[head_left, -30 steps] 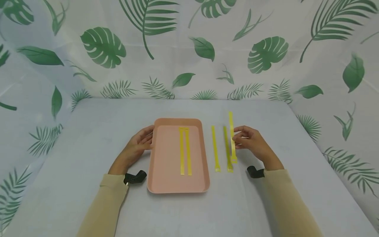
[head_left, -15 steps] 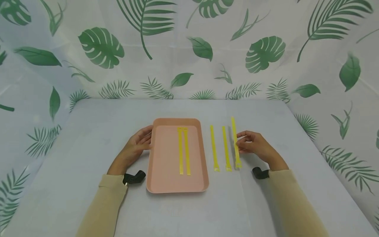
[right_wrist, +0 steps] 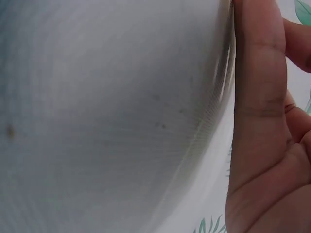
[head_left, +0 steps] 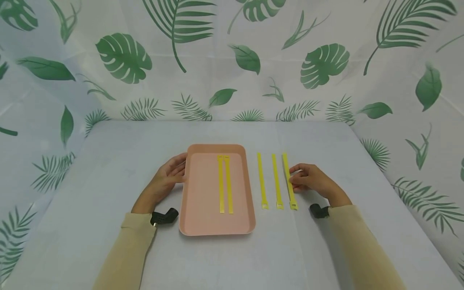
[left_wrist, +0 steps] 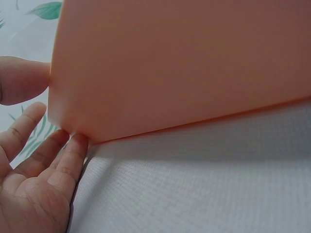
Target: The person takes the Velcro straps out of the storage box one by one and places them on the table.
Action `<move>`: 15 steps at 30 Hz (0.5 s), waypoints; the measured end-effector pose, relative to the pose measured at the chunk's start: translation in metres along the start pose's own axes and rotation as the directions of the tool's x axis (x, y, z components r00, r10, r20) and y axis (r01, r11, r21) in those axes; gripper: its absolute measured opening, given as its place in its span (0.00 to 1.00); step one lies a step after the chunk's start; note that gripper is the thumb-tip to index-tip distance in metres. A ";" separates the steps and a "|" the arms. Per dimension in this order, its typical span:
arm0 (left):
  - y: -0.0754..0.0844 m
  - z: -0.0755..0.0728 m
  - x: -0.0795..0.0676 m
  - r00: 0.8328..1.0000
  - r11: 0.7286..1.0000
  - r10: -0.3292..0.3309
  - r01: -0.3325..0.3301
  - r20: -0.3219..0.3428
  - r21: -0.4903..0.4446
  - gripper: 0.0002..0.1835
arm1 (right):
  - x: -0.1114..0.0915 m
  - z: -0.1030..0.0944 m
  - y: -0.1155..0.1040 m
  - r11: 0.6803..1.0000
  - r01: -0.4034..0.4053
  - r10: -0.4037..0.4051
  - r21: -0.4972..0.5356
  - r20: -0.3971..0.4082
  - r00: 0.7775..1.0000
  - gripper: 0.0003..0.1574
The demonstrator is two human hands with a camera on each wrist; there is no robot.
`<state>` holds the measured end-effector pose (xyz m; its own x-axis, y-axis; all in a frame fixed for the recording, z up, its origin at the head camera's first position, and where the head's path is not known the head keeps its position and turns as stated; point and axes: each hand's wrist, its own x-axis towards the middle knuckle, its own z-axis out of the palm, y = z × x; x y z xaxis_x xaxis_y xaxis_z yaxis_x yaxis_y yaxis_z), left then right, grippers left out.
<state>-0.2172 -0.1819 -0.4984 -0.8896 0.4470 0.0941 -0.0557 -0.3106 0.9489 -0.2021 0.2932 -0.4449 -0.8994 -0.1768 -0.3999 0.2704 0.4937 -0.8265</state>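
Observation:
In the head view, my right hand (head_left: 309, 181) pinches the middle of a yellow cable tie (head_left: 287, 173), a flat strap with a slotted head at its near end. That tie is at the table surface, far right in a row with two more ties, the middle tie (head_left: 277, 181) and the left tie (head_left: 262, 181). My left hand (head_left: 164, 181) touches the left side of a pink tray (head_left: 203, 225). In the left wrist view, its thumb meets the rim and its fingertips rest against the outer wall. In the right wrist view, the fingers (right_wrist: 260, 97) show but the tie does not.
Inside the tray lie two yellow ties (head_left: 225, 185), side by side, heads at the far end. A white cloth covers the table (head_left: 275, 253). A leaf-printed curtain (head_left: 224, 60) stands behind and at both sides. Each wrist wears a black camera (head_left: 164, 216).
My right hand has moved the tie rightward and lowered it from a raised, tilted position to the table beside the other two. The left hand and tray have stayed in place.

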 end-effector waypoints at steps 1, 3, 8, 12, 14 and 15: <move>0.000 0.000 0.000 1.000 1.000 0.001 -0.001 0.003 -0.001 0.42 | 0.000 0.000 0.000 1.000 -0.007 0.007 -0.006 -0.002 1.000 0.27; 0.000 -0.001 0.000 1.000 1.000 0.006 -0.006 0.007 -0.004 0.42 | 0.001 0.001 0.000 1.000 -0.019 0.019 -0.024 -0.012 1.000 0.26; 0.001 0.000 0.000 1.000 1.000 0.008 -0.008 0.006 -0.004 0.42 | 0.003 0.004 -0.002 0.997 -0.049 0.046 -0.063 -0.041 0.998 0.24; 0.001 0.000 -0.001 1.000 1.000 0.006 -0.006 0.000 0.004 0.42 | 0.002 0.006 -0.005 0.994 -0.059 0.054 -0.093 -0.053 0.997 0.23; 0.001 0.000 -0.001 1.000 1.000 0.006 -0.006 -0.002 0.005 0.42 | 0.002 0.006 -0.005 0.991 -0.061 0.054 -0.123 -0.064 0.996 0.23; 0.001 0.001 -0.001 1.000 1.000 0.005 -0.005 -0.003 0.007 0.42 | 0.002 0.006 -0.005 0.988 -0.055 0.046 -0.141 -0.064 0.997 0.23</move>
<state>-0.2164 -0.1821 -0.4974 -0.8912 0.4428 0.0985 -0.0478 -0.3076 0.9503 -0.2029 0.2853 -0.4437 -0.9060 -0.0990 -0.4116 0.2682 0.6178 -0.7392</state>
